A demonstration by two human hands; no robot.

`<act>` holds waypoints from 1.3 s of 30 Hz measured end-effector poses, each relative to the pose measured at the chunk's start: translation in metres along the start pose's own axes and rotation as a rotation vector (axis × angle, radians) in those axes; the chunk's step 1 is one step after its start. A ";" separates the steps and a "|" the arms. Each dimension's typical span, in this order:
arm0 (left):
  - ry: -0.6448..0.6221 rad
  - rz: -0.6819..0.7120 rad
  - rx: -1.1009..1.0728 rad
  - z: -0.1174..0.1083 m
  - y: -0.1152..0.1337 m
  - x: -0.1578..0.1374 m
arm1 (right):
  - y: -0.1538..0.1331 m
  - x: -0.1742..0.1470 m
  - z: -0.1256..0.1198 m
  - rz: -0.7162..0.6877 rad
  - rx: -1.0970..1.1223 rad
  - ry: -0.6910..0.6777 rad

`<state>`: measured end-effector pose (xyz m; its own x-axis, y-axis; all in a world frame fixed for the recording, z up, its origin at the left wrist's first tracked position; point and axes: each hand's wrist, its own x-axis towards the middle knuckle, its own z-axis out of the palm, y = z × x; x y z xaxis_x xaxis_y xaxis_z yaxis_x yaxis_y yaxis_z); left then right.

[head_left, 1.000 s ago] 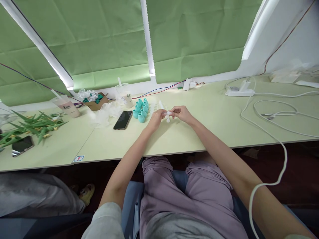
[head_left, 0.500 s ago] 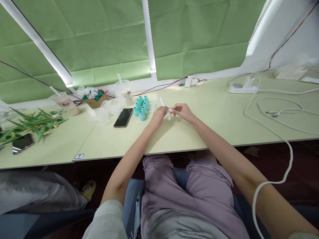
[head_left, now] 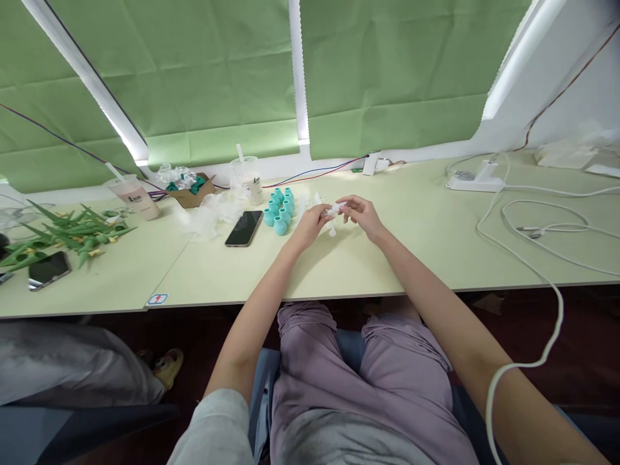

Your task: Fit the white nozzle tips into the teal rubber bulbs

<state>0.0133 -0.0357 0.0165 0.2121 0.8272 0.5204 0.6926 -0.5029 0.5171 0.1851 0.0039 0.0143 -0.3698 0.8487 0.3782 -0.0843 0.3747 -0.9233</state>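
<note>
Between my two hands is a small white translucent plastic piece (head_left: 333,210), too small to name more exactly. My left hand (head_left: 311,226) is closed around its left end. The fingers of my right hand (head_left: 362,216) are bent in a pinch at its right end. Just under the hands lies a small round white piece (head_left: 332,232) on the table. Several more white pieces (head_left: 317,197) lie behind my left hand, partly hidden by it. Left of them stand several small turquoise vase-shaped pieces (head_left: 279,225) in rows.
A phone (head_left: 244,228) lies left of the turquoise pieces, with crumpled clear plastic (head_left: 208,216), a cardboard box (head_left: 192,194) and drink cups (head_left: 133,196) beyond. Green artificial stems (head_left: 72,232) and another phone (head_left: 48,270) are far left. A power strip (head_left: 475,183) and white cable (head_left: 523,255) occupy the right.
The white piece between my hands is raised slightly and tilted. My right fingers have loosened and spread a little. The view has shifted slightly.
</note>
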 end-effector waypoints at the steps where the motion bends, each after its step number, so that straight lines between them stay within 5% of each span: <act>1: 0.005 0.003 0.003 0.000 -0.001 -0.001 | 0.001 0.000 0.000 -0.010 0.001 0.003; 10: -0.067 0.097 0.097 0.002 0.000 -0.011 | 0.013 0.005 -0.007 -0.004 -0.100 -0.086; 16: 0.114 -0.072 -0.255 -0.002 0.002 -0.003 | 0.003 0.004 -0.001 -0.044 -0.109 -0.043; 20: 0.356 -0.227 -0.468 -0.013 -0.015 0.002 | 0.007 0.005 0.011 -0.129 -0.558 -0.010; 23: 0.517 -0.310 -0.497 -0.019 -0.029 0.002 | 0.011 0.007 0.022 -0.227 -0.975 -0.166; 26: 0.577 -0.355 -0.524 -0.020 -0.038 0.001 | 0.011 0.011 0.037 -0.291 -1.149 -0.316; 33: 0.513 -0.372 -0.616 -0.018 -0.037 0.002 | 0.008 0.016 0.058 -0.233 -1.193 -0.391; 39: 0.307 -0.384 -0.719 -0.018 -0.029 0.002 | 0.007 0.014 0.044 -0.279 -1.108 -0.287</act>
<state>-0.0189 -0.0235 0.0146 -0.2137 0.9201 0.3283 0.0525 -0.3247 0.9444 0.1383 0.0018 0.0106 -0.6724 0.6240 0.3981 0.6024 0.7738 -0.1956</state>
